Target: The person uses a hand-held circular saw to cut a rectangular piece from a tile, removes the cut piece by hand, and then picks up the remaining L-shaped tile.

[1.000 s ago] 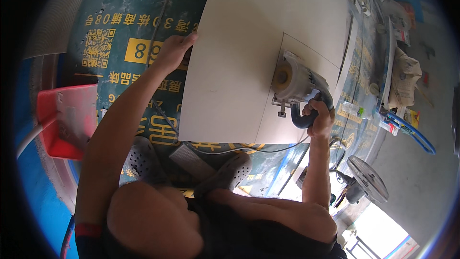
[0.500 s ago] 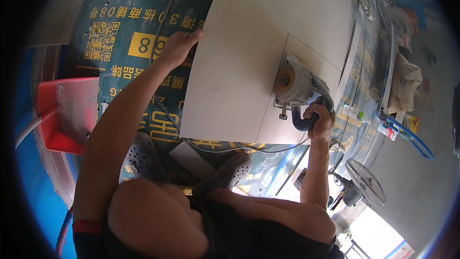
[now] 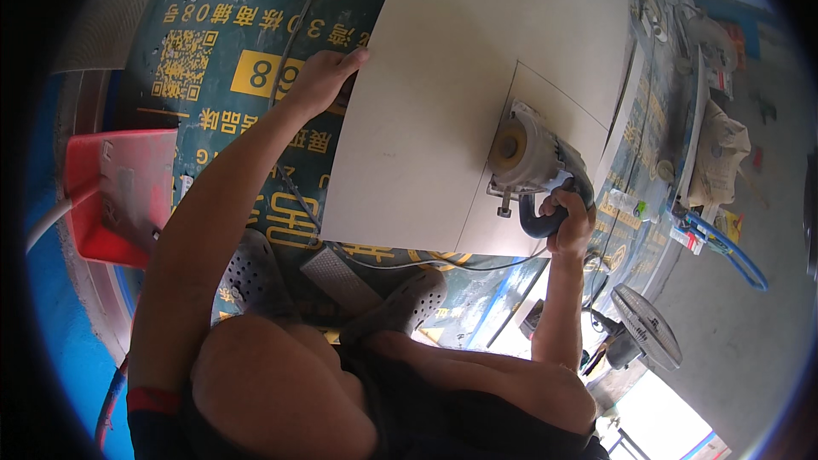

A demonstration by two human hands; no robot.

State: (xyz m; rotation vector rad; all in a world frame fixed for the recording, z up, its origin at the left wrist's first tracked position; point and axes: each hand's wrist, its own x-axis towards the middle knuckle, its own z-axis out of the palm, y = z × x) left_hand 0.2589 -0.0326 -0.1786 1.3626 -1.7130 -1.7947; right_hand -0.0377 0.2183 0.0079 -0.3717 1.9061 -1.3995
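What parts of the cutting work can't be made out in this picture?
All in the head view:
- The saw blade and where it meets the tile: hidden under the motor housing.
- The right hand fingertips: wrapped behind the handle.
- The left hand fingertips at the tile's edge: too small to tell if they curl under it.
- The tile's far edge: cut off by the frame's top.

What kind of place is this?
Probably a building site or tile workshop. The right hand holds a power cutter on a big pale tile, on a printed tarp.

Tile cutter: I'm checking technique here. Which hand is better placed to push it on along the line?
Right hand: it grips the cutter; the left hand only steadies the tile.
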